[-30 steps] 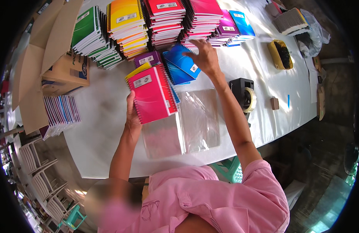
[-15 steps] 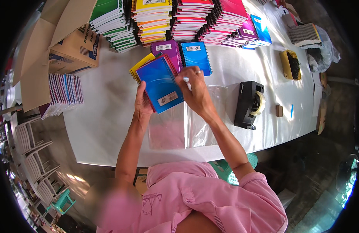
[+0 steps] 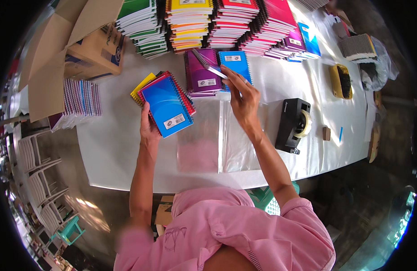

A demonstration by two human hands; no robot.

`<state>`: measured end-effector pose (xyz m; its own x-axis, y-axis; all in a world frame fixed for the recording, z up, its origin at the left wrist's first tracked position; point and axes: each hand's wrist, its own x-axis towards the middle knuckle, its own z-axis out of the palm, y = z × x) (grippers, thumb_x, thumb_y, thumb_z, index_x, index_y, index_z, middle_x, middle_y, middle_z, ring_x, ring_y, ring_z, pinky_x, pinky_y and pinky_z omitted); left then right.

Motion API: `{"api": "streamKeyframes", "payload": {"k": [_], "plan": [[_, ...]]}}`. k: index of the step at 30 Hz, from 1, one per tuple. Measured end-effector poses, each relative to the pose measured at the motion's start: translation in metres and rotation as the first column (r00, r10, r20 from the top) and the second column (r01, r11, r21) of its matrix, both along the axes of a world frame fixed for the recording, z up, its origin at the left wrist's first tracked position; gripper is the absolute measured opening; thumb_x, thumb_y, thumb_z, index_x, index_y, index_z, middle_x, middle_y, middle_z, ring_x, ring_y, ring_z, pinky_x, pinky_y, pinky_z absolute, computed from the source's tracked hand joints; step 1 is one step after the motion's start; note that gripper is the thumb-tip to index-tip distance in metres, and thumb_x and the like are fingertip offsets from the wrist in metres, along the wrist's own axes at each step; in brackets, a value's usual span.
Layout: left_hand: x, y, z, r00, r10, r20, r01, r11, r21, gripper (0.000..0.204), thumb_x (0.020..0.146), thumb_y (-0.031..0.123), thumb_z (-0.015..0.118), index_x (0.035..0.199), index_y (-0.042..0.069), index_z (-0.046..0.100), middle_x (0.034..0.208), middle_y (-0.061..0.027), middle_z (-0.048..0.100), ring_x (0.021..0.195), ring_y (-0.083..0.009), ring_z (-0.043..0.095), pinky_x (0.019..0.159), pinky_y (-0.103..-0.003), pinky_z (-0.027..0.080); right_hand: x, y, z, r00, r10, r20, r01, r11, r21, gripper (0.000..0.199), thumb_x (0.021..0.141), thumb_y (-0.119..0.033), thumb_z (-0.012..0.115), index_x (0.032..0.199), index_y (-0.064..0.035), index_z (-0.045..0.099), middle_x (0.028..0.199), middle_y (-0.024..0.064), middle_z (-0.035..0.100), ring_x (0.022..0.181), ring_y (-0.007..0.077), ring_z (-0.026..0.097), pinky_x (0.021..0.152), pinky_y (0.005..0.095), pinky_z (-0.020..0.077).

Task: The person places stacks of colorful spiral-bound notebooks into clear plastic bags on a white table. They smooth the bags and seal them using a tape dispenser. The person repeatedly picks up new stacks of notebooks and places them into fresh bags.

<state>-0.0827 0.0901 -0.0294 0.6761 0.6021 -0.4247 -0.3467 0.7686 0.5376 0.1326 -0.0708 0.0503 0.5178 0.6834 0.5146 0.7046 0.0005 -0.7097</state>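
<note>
Head view: left hand (image 3: 149, 128) gripped a fanned set of spiral notebooks at its lower left edge, thumb along the near side, remaining fingers hidden underneath. Blue notebook (image 3: 165, 106) lay uppermost, with red notebook (image 3: 189, 107) and yellow notebook (image 3: 143, 85) showing from below; the set was above the table (image 3: 113, 158), left of the clear plastic sheets (image 3: 237, 158). Right hand (image 3: 244, 101) pinched the corner of a tilted notebook (image 3: 213, 68), seen nearly edge-on above purple notebook (image 3: 197, 74); its cover colour could not be told. Second blue notebook (image 3: 235, 64) lay just beside the purple one.

Risks (judged): fan could slide apart, since it was held from one side only and its covers looked slick. Wire coils could snag one another where the books overlapped unevenly. Tilted notebook could swing or slip, being held by one corner. A dropped book could crease the thin sheets.

Materials: glossy card covers, rectangular, with pale stuck-on labels; page edges white and layered; bindings ridged. Sheets transparent, wrinkled, reflective. Table covering white, smooth, softly rippled at right. Tape dispenser (image 3: 289, 126) black and blocky, its roll round and translucent. Cardboard box (image 3: 95, 52) brown, matt, flaps raised.
</note>
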Motion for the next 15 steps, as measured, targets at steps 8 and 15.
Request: {"api": "streamKeyframes", "payload": {"k": [8, 15], "plan": [[0.063, -0.054, 0.017, 0.897, -0.196, 0.396, 0.262, 0.958, -0.120, 0.067, 0.089, 0.047, 0.062, 0.136, 0.004, 0.043, 0.129, -0.0127, 0.055, 0.115, -0.0247, 0.056, 0.101, -0.043, 0.045, 0.005, -0.053, 0.047, 0.832, 0.277, 0.481, -0.105, 0.930, -0.353, 0.030, 0.071, -0.007, 0.067, 0.101, -0.0119, 0.069, 0.115, 0.0044, 0.064, 0.112, 0.0233, 0.055, 0.104, 0.0465, 0.0381], [0.089, -0.073, 0.015, 0.918, -0.322, 0.230, 0.312, 0.947, 0.078, 0.070, 0.092, 0.058, 0.048, 0.135, 0.003, 0.042, 0.124, -0.0116, 0.057, 0.110, -0.0216, 0.057, 0.095, -0.037, 0.048, 0.328, -0.085, 0.013, 0.307, -0.663, 0.683, 0.949, 0.160, -0.272, 0.067, 0.070, -0.060, 0.074, 0.101, -0.0010, 0.064, 0.098, 0.0152, 0.065, 0.095, 0.0288, 0.062, 0.084, 0.0404, 0.0453]]}}
